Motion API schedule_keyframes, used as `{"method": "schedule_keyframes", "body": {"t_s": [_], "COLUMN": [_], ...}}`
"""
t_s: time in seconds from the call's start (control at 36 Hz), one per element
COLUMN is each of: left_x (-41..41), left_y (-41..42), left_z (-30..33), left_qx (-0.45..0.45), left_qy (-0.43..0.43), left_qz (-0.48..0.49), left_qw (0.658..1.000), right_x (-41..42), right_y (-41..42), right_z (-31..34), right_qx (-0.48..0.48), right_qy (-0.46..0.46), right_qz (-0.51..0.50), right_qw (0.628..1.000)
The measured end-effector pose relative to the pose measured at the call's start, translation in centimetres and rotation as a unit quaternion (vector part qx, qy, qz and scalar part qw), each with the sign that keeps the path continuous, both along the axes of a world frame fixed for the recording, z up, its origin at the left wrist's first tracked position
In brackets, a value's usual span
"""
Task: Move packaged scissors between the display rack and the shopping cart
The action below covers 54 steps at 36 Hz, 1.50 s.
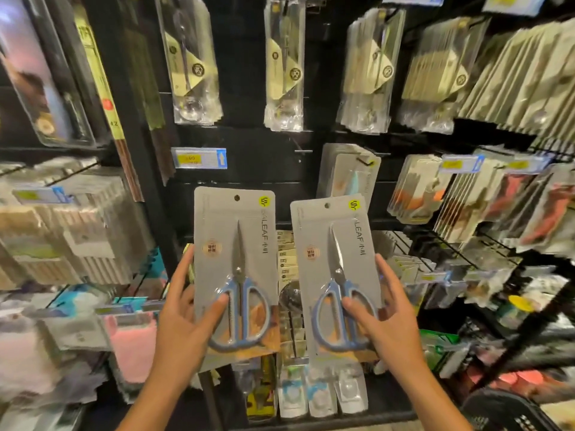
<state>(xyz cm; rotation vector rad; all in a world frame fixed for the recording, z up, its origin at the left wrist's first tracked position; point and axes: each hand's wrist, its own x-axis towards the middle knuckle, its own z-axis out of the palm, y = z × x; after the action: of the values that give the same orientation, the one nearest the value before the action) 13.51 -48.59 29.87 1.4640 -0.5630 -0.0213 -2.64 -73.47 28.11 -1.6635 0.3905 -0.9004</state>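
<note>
Black rack [258, 157], flat grey scissor packs [231, 231]

I am facing a dark pegboard wall [258, 157] hung with clear-packed goods [284, 66]; price tags [199, 158] are sitting on its hooks, and wire shelves [485, 256] are crowding my right.
</note>
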Motion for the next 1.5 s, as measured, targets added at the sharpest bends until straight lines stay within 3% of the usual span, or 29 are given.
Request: {"method": "schedule_keyframes", "body": {"t_s": [0.58,1.5], "left_x": [1.8,9.0], "left_y": [-8.5,-7.8], "left_z": [3.0,2.7], "left_qx": [-0.008,-0.04], "left_qy": [-0.013,-0.03], "left_qz": [0.155,0.075], "left_qw": [0.988,0.996], "right_x": [12.2,16.1], "right_y": [-10.9,-7.9], "right_z": [2.0,0.6], "right_qx": [0.002,-0.031], "right_qy": [-0.028,-0.019], "right_qz": [0.151,0.041], "right_qw": [0.988,0.998]}}
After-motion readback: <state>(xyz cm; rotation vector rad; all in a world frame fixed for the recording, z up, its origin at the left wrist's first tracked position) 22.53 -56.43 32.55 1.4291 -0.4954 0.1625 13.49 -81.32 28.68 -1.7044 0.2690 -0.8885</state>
